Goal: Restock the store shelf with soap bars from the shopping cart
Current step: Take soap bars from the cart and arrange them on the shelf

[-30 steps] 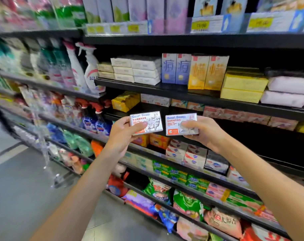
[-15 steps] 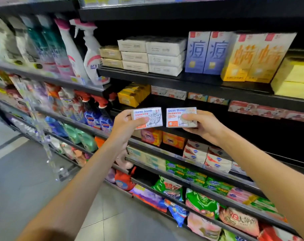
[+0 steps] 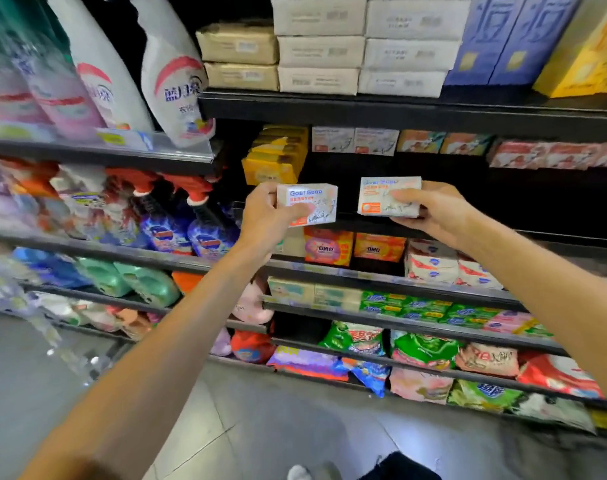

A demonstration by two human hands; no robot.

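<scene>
My left hand (image 3: 265,221) grips a white Goat Soap box (image 3: 312,202) by its left end. My right hand (image 3: 433,211) holds a second Goat Soap box (image 3: 387,195) by its right side. Both boxes hover side by side in front of a dark shelf bay (image 3: 468,199). Matching Goat Soap boxes (image 3: 354,140) stand at the back of that bay. The shopping cart is out of sight.
Yellow soap packs (image 3: 276,155) stand left of the bay, orange OMO bars (image 3: 328,245) on the shelf below. Spray bottles (image 3: 170,74) fill the upper left shelf, white boxes (image 3: 364,46) the shelf above. Detergent bags (image 3: 420,355) line the low shelves over grey floor tiles (image 3: 260,427).
The view has closed in on the shelves. Both hands have carried their boxes nearer the dark bay, and the two boxes have drawn slightly apart.
</scene>
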